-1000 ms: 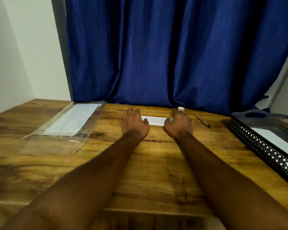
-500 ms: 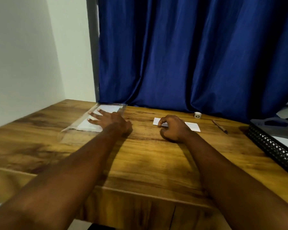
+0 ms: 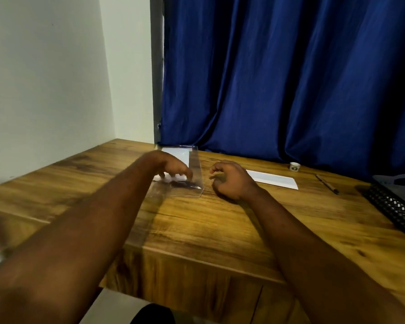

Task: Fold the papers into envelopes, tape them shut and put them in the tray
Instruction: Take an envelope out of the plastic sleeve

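Note:
A clear plastic sleeve (image 3: 193, 167) holding white papers (image 3: 177, 153) lies at the table's far left. My left hand (image 3: 171, 168), blurred, is on the sleeve, and its bent fingertips touch the paper near the sleeve's mouth. Just right of the sleeve, my right hand (image 3: 232, 180) rests on the wood with loosely curled fingers and holds nothing. A folded white envelope (image 3: 274, 180) lies flat behind and to the right of that hand. A small white tape roll (image 3: 294, 166) stands near the curtain. The black mesh tray (image 3: 393, 206) sits at the right edge, partly cut off.
A pen (image 3: 326, 184) lies between the envelope and the tray. A blue curtain (image 3: 290, 78) hangs behind the wooden table (image 3: 208, 225), and a white wall stands on the left. The table's front edge runs close below my forearms.
My left hand went from the envelope to the plastic sleeve and now bends its fingers onto the paper. My right hand let go of the envelope and drew left. The view swung left.

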